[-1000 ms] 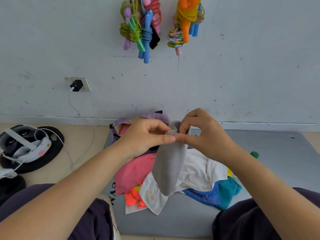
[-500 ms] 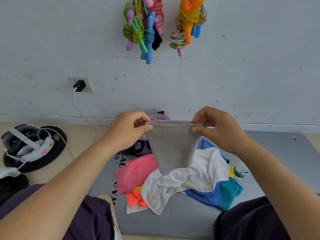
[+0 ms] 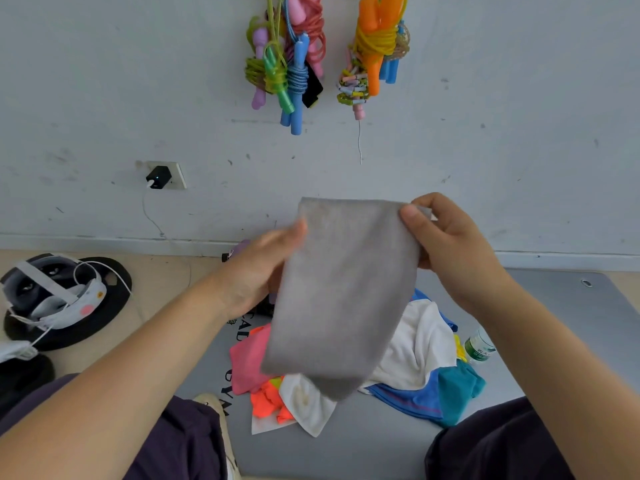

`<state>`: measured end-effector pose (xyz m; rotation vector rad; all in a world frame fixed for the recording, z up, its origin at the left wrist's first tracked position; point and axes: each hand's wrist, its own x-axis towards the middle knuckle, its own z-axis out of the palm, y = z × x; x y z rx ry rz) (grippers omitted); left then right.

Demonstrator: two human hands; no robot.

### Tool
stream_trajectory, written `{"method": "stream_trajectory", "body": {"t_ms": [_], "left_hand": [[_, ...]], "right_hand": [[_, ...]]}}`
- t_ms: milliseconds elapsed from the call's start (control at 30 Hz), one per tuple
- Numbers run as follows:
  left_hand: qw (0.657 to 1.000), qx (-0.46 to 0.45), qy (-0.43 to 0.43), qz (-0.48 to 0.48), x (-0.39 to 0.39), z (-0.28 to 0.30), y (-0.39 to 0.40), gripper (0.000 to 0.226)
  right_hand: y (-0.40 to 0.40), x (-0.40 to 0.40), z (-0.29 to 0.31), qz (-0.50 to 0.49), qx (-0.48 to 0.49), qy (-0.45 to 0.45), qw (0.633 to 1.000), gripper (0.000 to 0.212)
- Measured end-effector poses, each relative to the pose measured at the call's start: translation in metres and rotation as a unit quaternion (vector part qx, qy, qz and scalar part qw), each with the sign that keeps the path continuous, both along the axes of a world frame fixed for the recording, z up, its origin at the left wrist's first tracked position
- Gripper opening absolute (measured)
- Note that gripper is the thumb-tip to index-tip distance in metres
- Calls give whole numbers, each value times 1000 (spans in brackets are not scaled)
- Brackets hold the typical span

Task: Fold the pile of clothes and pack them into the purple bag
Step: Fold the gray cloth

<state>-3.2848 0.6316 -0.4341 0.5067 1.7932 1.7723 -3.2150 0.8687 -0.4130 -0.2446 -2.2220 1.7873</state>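
Observation:
A small grey garment [image 3: 343, 296] hangs in the air in front of me, spread flat. My right hand [image 3: 446, 247] pinches its top right corner between thumb and fingers. My left hand [image 3: 263, 268] holds its left edge; the fingers are blurred and partly hidden behind the cloth. Below it, a pile of clothes lies on the grey mat [image 3: 374, 452]: a pink piece [image 3: 247, 362], a white piece [image 3: 415, 344], an orange piece [image 3: 266, 400] and blue and teal pieces [image 3: 436, 396]. Only a purple sliver of the bag [image 3: 240, 247] shows behind my left hand.
A small bottle [image 3: 479, 348] stands on the mat right of the pile. A headset with white cables [image 3: 55, 296] rests on a black disc on the floor at left. Jump ropes [image 3: 287, 64] hang on the wall above. A charger [image 3: 157, 176] sits in the wall socket.
My hands moved apart from a shared pinch, stretching the grey garment's top edge, then raised it higher and closer; it now hangs spread flat and hides more of the pile and bag.

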Motion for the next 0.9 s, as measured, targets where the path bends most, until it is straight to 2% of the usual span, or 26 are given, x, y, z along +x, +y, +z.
{"method": "stream_trajectory", "body": {"t_ms": [33, 67, 100, 167, 233, 300, 467, 533, 633, 700, 800, 900], "left_hand": [[999, -29, 7, -41, 3, -1, 0, 61], [997, -43, 24, -59, 4, -4, 2, 43], [998, -38, 28, -48, 5, -4, 4, 28], [1000, -1, 11, 13, 6, -5, 7, 20], [998, 42, -5, 54, 1, -8, 5, 18], [996, 41, -5, 76, -4, -9, 3, 17], [993, 21, 28, 112, -9, -15, 4, 27], [991, 23, 36, 130, -9, -15, 6, 25], [981, 15, 45, 187, -11, -16, 7, 37], [978, 20, 58, 200, -11, -15, 8, 39], [981, 14, 95, 171, -9, -10, 5, 30], [987, 8, 102, 122, -11, -7, 0, 31]], "right_hand": [[1, -2, -1, -20, -28, 5, 999, 25], [3, -4, -3, -21, -75, 1, 997, 33], [5, -6, -6, 2, -133, -15, 991, 46], [8, -8, -12, 109, -225, -77, 965, 72], [6, -6, -20, 203, -230, -133, 942, 63], [6, -5, -26, 223, -196, -139, 945, 40], [3, -5, -24, 97, -135, -80, 983, 21], [-2, -3, -21, 70, -117, -63, 989, 20], [-5, -3, -21, 16, -97, -62, 993, 32], [-6, -2, -22, 1, -76, -51, 996, 32], [-9, -1, -19, 35, -88, -29, 995, 22], [-2, 0, -14, 103, -125, -50, 986, 34]]}}
